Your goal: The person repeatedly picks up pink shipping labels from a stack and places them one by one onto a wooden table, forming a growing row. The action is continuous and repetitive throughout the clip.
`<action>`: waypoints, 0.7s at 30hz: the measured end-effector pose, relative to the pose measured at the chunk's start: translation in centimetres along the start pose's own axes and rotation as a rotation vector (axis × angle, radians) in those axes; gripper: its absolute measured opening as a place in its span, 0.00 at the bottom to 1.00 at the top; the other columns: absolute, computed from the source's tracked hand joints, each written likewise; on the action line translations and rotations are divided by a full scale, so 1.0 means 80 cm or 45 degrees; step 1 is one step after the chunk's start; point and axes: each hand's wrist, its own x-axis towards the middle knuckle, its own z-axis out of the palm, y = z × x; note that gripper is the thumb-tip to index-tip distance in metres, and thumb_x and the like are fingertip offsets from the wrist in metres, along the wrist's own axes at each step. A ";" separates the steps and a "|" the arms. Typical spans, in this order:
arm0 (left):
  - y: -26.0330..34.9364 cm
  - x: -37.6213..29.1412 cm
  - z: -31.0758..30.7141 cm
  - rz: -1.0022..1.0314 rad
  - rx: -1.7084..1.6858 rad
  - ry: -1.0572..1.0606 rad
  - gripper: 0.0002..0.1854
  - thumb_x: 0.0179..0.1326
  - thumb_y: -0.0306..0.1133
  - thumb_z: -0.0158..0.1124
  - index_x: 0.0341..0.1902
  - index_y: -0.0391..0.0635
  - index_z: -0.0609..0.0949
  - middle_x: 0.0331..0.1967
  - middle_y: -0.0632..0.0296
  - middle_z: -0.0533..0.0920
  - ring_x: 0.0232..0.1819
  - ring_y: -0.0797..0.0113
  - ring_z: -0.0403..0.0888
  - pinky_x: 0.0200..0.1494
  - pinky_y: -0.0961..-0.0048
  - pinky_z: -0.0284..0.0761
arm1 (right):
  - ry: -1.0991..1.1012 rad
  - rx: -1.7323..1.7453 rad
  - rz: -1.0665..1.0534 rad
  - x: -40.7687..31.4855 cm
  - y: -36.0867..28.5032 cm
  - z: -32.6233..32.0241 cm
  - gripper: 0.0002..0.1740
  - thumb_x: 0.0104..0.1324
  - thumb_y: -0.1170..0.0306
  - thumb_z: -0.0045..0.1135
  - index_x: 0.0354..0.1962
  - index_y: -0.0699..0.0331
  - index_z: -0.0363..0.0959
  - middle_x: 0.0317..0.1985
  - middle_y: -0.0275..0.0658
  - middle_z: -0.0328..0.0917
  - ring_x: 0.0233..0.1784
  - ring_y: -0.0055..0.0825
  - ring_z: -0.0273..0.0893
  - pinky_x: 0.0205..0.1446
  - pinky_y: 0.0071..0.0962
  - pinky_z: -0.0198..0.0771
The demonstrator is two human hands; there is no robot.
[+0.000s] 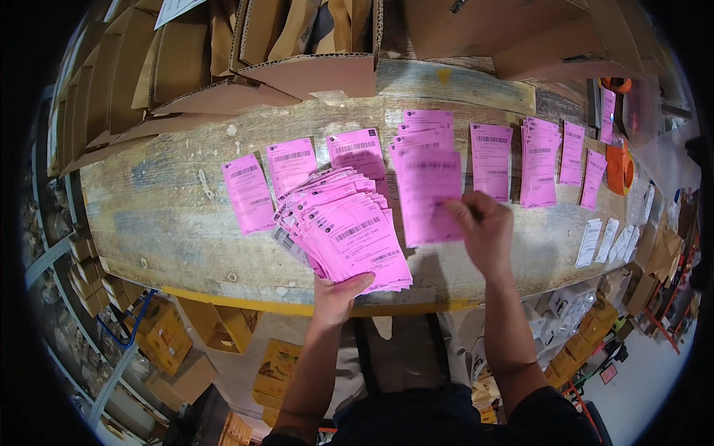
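Observation:
My left hand (pixel 339 294) grips a thick fanned stack of pink printed slips (pixel 362 240) near the table's front edge, thumb on top. Barcodes and writing mark the slips. Between the thumb and fingers of my right hand (pixel 486 231) is a single pink slip (pixel 429 195), blurred, over the lower part of a small pile of pink slips (pixel 423 131). To the left lie separate pink slips (pixel 248 195), one partly hidden by the held stack. On the right are a lone pink slip (pixel 491 161) and an overlapping pile (pixel 539 167).
Open cardboard boxes (pixel 318 75) with brown packets line the table's back left. A large carton (pixel 502 39) stands at the back right. Rightward lie white slips (pixel 588 242) and an orange tape dispenser (pixel 618 170). The wooden table (pixel 167 223) has a yellow front edge.

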 end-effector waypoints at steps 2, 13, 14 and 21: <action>0.002 -0.001 0.000 -0.008 0.006 0.000 0.31 0.52 0.13 0.69 0.61 0.38 0.73 0.52 0.55 0.81 0.54 0.63 0.80 0.59 0.65 0.77 | 0.067 -0.125 0.041 0.012 -0.004 -0.005 0.11 0.62 0.68 0.70 0.33 0.70 0.82 0.21 0.39 0.80 0.20 0.18 0.73 0.23 0.22 0.68; 0.004 -0.002 0.013 -0.009 0.003 -0.028 0.32 0.51 0.14 0.71 0.62 0.38 0.73 0.53 0.56 0.81 0.55 0.64 0.80 0.58 0.66 0.77 | -0.384 -0.155 -0.184 -0.052 -0.045 0.031 0.09 0.61 0.71 0.69 0.32 0.69 0.79 0.25 0.43 0.78 0.21 0.35 0.75 0.25 0.27 0.68; 0.003 -0.001 0.012 0.001 -0.005 -0.020 0.32 0.51 0.14 0.71 0.62 0.38 0.73 0.53 0.56 0.81 0.55 0.64 0.80 0.58 0.66 0.77 | -0.389 -0.158 -0.184 -0.050 -0.043 0.029 0.08 0.62 0.72 0.68 0.32 0.69 0.79 0.25 0.44 0.78 0.21 0.37 0.74 0.25 0.27 0.67; -0.006 0.003 0.002 0.051 -0.024 0.007 0.31 0.51 0.13 0.70 0.61 0.38 0.74 0.52 0.56 0.82 0.54 0.63 0.81 0.58 0.66 0.77 | -0.234 0.004 0.154 -0.031 -0.018 0.016 0.08 0.67 0.72 0.63 0.38 0.69 0.82 0.23 0.41 0.80 0.21 0.20 0.73 0.24 0.25 0.65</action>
